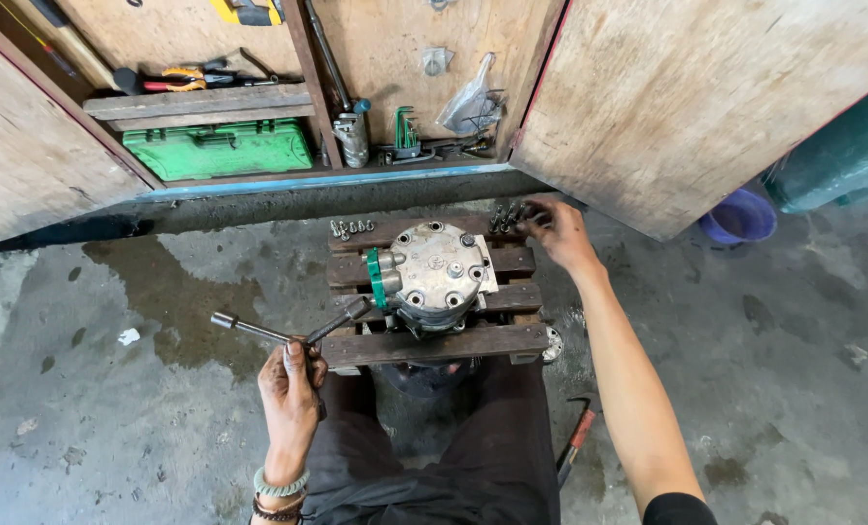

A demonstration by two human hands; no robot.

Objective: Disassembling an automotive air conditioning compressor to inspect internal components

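Right hand (pixel 555 233) was stretched out to the far right corner of a small wooden stool (pixel 434 342), where its fingertips were closed on one of a cluster of dark bolts (pixel 505 218) stood upright on the far slat. Whether the bolt was lifted clear of the wood could not be told. The left hand (pixel 293 384) was held low at the near left of the stool, curled in a fist around the handle of a bent socket wrench (pixel 288 333). One arm of the wrench was pointed left over the floor, and the other arm was angled right, with its socket end laid just beside the near left side of the metal part.

That part, a round grey metal compressor (pixel 439 274) with a green band on its left side, was set on the middle slats of the stool with its flat bolt face turned upward. A second row of bolts (pixel 350 228) was lined up on the far left corner of the stool.

Beyond the stool, an open wooden tool cupboard (pixel 376 58) was seen, with a green plastic case (pixel 218 149) on its left shelf and hex keys (pixel 405 131) toward the right. A blue bucket (pixel 738 217) was stood on the stained concrete floor (pixel 113 408) at the far right.
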